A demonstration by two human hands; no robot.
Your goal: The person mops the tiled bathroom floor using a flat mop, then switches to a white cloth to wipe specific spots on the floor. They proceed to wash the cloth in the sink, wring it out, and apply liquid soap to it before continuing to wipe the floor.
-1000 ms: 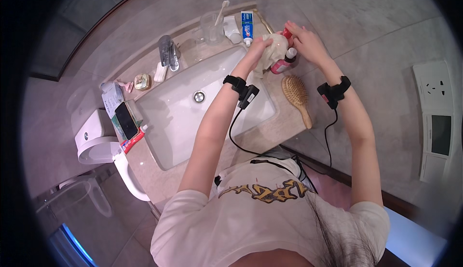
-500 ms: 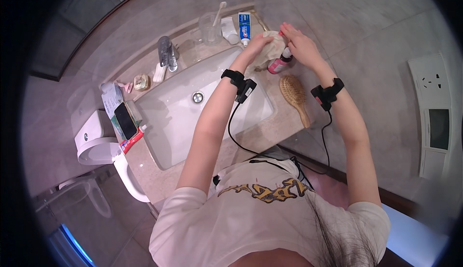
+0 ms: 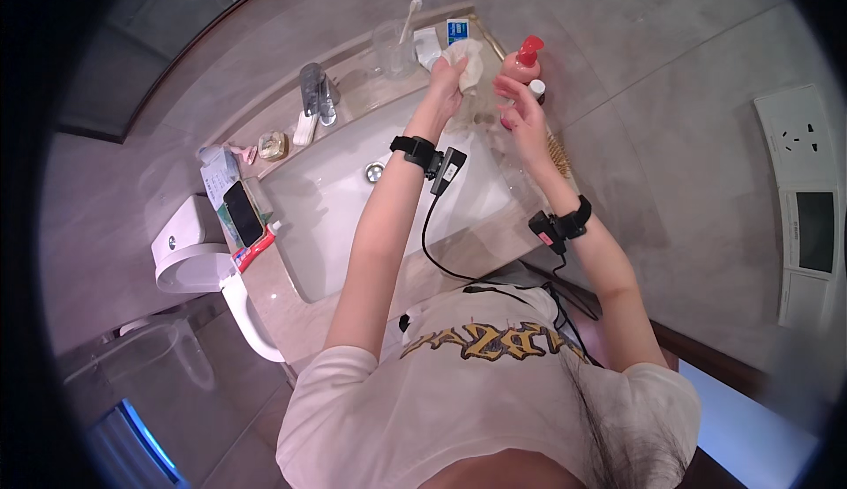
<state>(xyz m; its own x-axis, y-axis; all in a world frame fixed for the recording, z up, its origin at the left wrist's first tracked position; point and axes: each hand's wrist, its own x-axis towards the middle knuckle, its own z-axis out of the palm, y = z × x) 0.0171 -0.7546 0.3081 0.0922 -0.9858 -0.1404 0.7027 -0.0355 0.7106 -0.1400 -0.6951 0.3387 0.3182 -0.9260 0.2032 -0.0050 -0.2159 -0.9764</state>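
At the back of the counter my left hand (image 3: 448,83) is closed on a crumpled cream-white cloth (image 3: 469,65), lifted near the sink's far right corner. My right hand (image 3: 524,123) hovers over the right side of the counter, its fingers apart and nothing visible in them. Behind it stands a pink pump bottle (image 3: 522,67) with a red pump head. Partly hidden by that hand is a small bottle with a white cap (image 3: 537,88) and some pink showing. A wooden hairbrush (image 3: 558,152) is mostly covered by my right wrist and forearm.
The white sink (image 3: 309,242) fills the middle, with a faucet (image 3: 313,87) behind it. Along the back ledge are a glass cup (image 3: 388,52) holding a toothbrush (image 3: 412,17) and a blue toothpaste tube (image 3: 457,30). A phone (image 3: 243,213) and a red tube (image 3: 254,249) lie left.
My left hand has carried the cloth left and back, off the right-hand corner. The right hand has come nearer and lower, away from the cloth, and the pump bottle now shows.
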